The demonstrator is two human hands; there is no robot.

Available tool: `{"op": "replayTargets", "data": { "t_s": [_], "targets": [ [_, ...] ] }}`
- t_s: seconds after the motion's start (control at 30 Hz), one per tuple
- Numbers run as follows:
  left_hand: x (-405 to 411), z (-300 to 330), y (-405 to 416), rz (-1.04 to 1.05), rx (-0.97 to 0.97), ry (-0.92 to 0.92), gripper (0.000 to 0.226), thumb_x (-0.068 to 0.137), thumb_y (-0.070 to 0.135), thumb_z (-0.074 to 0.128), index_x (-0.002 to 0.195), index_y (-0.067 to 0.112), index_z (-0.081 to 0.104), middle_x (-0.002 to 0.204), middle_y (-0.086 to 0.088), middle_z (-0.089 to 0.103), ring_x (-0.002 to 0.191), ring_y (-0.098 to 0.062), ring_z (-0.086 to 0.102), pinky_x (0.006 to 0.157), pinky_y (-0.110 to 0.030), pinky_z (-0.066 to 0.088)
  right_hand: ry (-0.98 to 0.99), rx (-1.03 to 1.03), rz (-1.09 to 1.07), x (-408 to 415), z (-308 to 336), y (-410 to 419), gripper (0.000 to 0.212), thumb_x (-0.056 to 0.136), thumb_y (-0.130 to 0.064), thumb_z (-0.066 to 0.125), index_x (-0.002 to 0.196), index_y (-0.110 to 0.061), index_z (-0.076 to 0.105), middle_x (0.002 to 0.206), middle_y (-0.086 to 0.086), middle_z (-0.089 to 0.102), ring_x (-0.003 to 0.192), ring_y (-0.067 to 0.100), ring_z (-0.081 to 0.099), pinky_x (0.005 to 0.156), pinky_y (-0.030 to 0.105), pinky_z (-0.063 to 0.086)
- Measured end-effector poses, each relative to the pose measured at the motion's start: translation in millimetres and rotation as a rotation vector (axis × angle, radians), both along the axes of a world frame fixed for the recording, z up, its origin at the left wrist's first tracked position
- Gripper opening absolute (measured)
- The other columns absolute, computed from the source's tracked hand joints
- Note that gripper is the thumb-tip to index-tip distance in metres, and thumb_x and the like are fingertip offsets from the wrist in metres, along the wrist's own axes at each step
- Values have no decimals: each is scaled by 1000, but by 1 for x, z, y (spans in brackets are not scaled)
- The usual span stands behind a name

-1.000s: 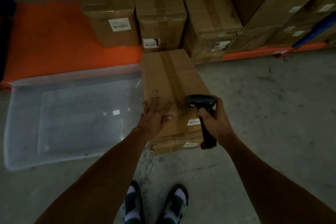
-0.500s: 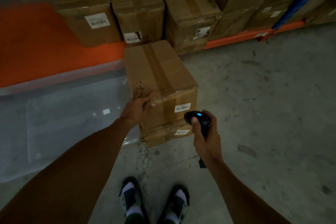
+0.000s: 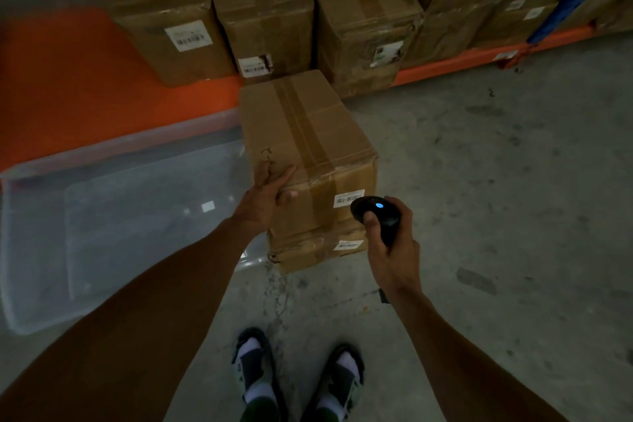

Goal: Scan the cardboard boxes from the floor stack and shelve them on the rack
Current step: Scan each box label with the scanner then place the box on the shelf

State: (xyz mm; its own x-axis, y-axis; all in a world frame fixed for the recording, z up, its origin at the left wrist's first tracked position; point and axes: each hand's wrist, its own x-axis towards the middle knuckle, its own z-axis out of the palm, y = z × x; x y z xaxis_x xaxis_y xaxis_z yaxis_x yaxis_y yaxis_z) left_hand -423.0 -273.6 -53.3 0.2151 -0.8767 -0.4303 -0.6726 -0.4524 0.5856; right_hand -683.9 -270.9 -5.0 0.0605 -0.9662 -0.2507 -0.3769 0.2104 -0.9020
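Two taped cardboard boxes are stacked on the concrete floor in front of me. The top box [image 3: 301, 147] carries a white barcode label [image 3: 346, 199] on its near face; the lower box [image 3: 318, 248] shows only its near face and its own label. My left hand [image 3: 265, 200] grips the near left corner of the top box, fingers on top and thumb on the front. My right hand [image 3: 390, 243] holds a black barcode scanner [image 3: 376, 212] with a blue light lit, its head just beside the top box's label.
A clear plastic bin [image 3: 113, 216] lies on the floor left of the stack. Behind it runs the orange rack shelf [image 3: 68, 86] with several labelled cardboard boxes [image 3: 260, 10] in a row. Bare concrete floor [image 3: 496, 181] spreads to the right. My feet [image 3: 298, 377] stand below.
My right hand drew the scanner off the box top down to the near face's label, and its blue light came on. My left hand slid from the top to the near left corner.
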Motion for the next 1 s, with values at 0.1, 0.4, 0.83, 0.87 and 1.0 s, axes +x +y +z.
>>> {"op": "replayTargets", "data": {
  "t_s": [0.1,0.4,0.83,0.87,1.0],
  "targets": [
    [-4,2,0,46,-28,-62,65,94,52,57,152,37,31,166,-1,2,150,-25,18,112,-23,16,-15,-1,8,0,-1,2,44,84,-74,57,124,-64,42,110,-21,66,100,-13,63,72,9,54],
    [-2,-3,1,61,-96,-102,74,83,55,68,148,37,39,165,-5,17,141,-36,37,113,-51,36,26,14,19,-2,-9,2,54,87,-45,76,130,-55,44,107,-34,64,101,-17,62,74,8,53],
    [111,12,71,69,-205,33,52,83,4,75,132,15,60,145,2,48,140,-18,41,118,-26,28,269,97,43,11,-52,-15,67,93,-20,68,150,-35,36,112,9,73,90,28,73,77,48,62],
    [118,13,75,61,-215,53,52,83,-1,74,131,11,60,145,-3,48,140,-19,40,118,-27,27,344,100,77,17,-58,-21,68,94,-23,68,153,-32,34,113,11,73,95,31,72,80,46,61],
    [129,7,81,80,-208,92,48,82,-6,72,128,4,62,146,-5,47,137,-13,39,111,-6,23,620,156,215,45,-81,-47,71,96,-32,64,156,-31,28,113,17,70,101,38,69,81,45,56]
  ]
}}
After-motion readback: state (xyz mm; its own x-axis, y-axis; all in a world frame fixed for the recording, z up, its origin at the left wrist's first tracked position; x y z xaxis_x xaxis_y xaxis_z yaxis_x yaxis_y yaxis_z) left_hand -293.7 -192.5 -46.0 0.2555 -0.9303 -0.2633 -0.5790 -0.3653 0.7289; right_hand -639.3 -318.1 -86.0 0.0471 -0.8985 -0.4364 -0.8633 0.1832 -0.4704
